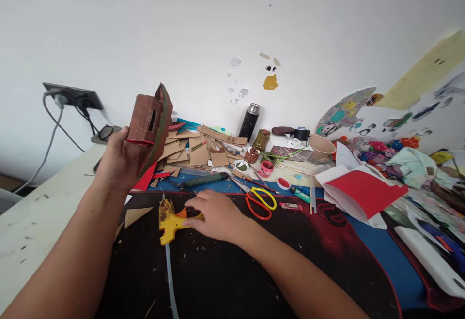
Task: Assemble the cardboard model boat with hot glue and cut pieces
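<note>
Raised on the left, my left hand is closed around a small brown-painted cardboard model with a dark slot in its side and a greenish-brown edged panel. The model is tilted and held above the mat; the palm side of the grip is partly hidden. Low over the mat, my right hand has its thumb and fingers about the handle of a yellow hot glue gun. The gun lies on the black mat with its nozzle pointing away from me. A long translucent glue stick trails from its back end.
Cardboard scraps are heaped behind the mat. Scissors, a red paint pot and a black thermos stand or lie nearby. Red paper is at right; a corded wall socket is at left.
</note>
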Demonstrator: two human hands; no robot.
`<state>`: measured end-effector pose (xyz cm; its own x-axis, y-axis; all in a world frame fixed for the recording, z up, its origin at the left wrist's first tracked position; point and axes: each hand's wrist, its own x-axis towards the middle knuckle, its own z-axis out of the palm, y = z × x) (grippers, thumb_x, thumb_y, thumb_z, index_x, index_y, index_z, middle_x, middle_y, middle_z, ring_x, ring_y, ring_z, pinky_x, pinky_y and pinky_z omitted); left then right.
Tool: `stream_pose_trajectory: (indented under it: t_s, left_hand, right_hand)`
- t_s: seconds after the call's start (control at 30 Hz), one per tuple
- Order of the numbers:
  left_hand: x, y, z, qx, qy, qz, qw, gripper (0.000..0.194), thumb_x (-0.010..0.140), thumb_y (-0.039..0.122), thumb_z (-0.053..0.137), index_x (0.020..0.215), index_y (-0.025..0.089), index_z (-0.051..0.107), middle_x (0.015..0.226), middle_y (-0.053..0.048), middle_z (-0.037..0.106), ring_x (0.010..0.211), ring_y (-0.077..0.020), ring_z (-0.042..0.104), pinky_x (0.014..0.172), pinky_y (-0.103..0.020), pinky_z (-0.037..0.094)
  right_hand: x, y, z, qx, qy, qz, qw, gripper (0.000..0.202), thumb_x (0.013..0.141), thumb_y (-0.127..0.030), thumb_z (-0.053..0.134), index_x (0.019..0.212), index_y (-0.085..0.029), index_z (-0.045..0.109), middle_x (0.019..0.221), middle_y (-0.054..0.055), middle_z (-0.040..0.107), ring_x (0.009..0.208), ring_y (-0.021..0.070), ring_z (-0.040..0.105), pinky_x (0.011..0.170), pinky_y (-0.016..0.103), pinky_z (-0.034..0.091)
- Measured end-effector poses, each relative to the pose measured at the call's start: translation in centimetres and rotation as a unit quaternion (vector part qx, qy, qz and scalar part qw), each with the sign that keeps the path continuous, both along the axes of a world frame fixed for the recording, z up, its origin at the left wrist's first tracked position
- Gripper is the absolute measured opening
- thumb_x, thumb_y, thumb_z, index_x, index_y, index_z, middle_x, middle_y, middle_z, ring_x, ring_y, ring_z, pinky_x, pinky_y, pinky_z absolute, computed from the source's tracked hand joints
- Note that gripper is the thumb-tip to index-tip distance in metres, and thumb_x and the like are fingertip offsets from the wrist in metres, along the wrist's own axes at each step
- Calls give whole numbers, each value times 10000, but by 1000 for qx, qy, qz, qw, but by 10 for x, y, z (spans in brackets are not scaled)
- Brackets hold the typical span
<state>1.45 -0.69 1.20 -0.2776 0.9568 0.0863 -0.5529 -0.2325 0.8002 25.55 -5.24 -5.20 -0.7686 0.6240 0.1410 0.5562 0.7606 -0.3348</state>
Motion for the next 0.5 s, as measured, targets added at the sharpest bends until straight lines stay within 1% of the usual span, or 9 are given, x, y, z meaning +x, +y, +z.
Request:
stream_pose_trajectory:
  t_s: [0.07, 0.13, 0.2, 0.23, 0.33, 0.4, 0.5]
  left_hand:
    - [3, -1, 0, -5, 10, -15, 1000, 530, 925, 431, 614, 1357, 152, 741, 1218, -109, 837, 1030, -271, 774, 692, -260, 654]
    - [5, -2, -1, -5, 16, -27, 1000, 523, 944, 421, 585, 1372, 160, 735, 1254, -100, 828, 1094, -269, 763, 738, -261, 654]
    - [7, -2, -3, -7, 16, -32, 999, 512, 969, 413, 553, 1378, 159, 728, 1247, -89, 831, 1050, -251, 771, 746, -262, 653]
    - [7, -2, -4, -11, 15, -35, 999, 511, 976, 415, 546, 1373, 151, 728, 1229, -93, 835, 1005, -245, 776, 730, -267, 652]
    - [9, 0, -7, -24, 12, -52, 998, 528, 971, 434, 543, 1362, 128, 723, 1208, -121, 838, 939, -255, 781, 691, -286, 650]
    - [10, 0, -9, -26, 14, -58, 998, 522, 965, 429, 546, 1364, 142, 723, 1237, -115, 831, 970, -266, 784, 712, -292, 653]
    - [13, 1, -10, -26, 22, -67, 997, 478, 968, 411, 563, 1349, 177, 733, 1274, -82, 822, 1059, -272, 775, 788, -292, 657]
  right_hand:
    - [15, 8, 10, -23, 33, -67, 997, 247, 1053, -396, 700, 1173, -194, 778, 1091, 82, 798, 1044, 238, 711, 894, 333, 496]
    - [31, 19, 20, -49, 44, -134, 989, 162, 1066, -320, 677, 1092, -210, 794, 1057, 64, 809, 970, 215, 721, 844, 316, 478]
    - [44, 28, 28, -67, 14, -179, 981, 132, 1049, -272, 687, 1061, -211, 803, 990, 60, 811, 915, 210, 723, 799, 307, 461]
    - [49, 32, 31, -70, -11, -193, 979, 131, 1042, -258, 688, 1068, -208, 806, 998, 65, 813, 919, 216, 725, 794, 308, 457]
    - [56, 39, 32, -68, -83, -199, 974, 157, 1034, -263, 685, 1112, -205, 808, 1056, 82, 820, 993, 247, 734, 809, 318, 462]
    - [55, 40, 28, -65, -113, -197, 972, 176, 1037, -291, 678, 1130, -214, 807, 1070, 86, 824, 1029, 262, 739, 832, 325, 473]
    - [48, 40, 22, -63, -126, -187, 972, 201, 1046, -336, 663, 1153, -233, 799, 1066, 85, 825, 1035, 268, 748, 861, 334, 488]
